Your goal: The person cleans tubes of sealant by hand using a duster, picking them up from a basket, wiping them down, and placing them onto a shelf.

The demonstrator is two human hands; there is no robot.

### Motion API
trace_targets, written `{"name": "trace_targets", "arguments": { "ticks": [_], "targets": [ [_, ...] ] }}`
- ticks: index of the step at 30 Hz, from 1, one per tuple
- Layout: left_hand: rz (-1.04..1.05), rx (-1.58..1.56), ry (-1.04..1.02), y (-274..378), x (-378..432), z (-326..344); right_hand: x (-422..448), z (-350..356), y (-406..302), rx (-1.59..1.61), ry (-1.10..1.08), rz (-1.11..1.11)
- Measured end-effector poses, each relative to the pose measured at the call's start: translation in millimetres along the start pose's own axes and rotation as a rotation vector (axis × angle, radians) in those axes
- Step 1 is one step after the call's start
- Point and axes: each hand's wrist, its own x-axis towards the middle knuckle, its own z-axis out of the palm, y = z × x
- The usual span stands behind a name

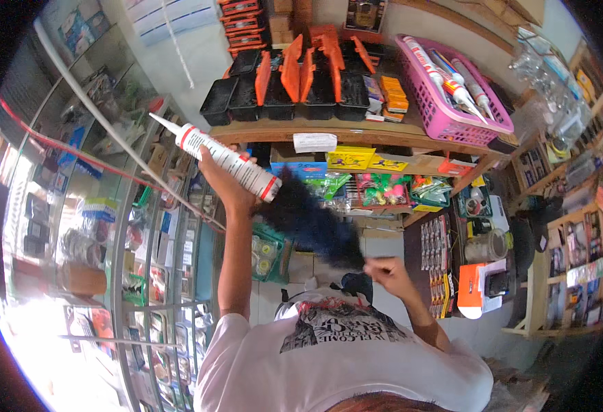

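My left hand (226, 177) is raised over the left side and wraps around a white sealant cartridge (234, 167) with red bands and printed writing. Its long nozzle points up and to the left, towards the glass cabinet. At the lower right, my right hand (386, 273) pinches the narrow end of a dark, fluffy duster (317, 221), which looks like a feather duster. Motion blurs the duster, and its wide end lies just below the base of the cartridge. Whether the two touch, I cannot tell.
A pink plastic basket (461, 123) of more cartridges sits on the wooden shelf (378, 135), beside black bins (280, 100) with orange flaps. Packets and boxes fill the level below. A glass cabinet (121, 242) runs along the left. Wooden racks (543, 288) stand at right.
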Motion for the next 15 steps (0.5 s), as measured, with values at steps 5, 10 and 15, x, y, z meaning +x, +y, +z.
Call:
{"name": "trace_targets", "arguments": {
  "ticks": [5,10,15],
  "targets": [
    [-0.090,-0.139,0.013,4,21,-36,-12,-57,-19,0.195,-0.171,0.225],
    [-0.084,-0.109,0.126,13,-7,-31,-17,-113,-50,0.427,0.282,0.045],
    [-0.260,-0.036,0.075,-10,-29,-68,40,-122,-109,0.294,0.527,-0.144]
  ]
}}
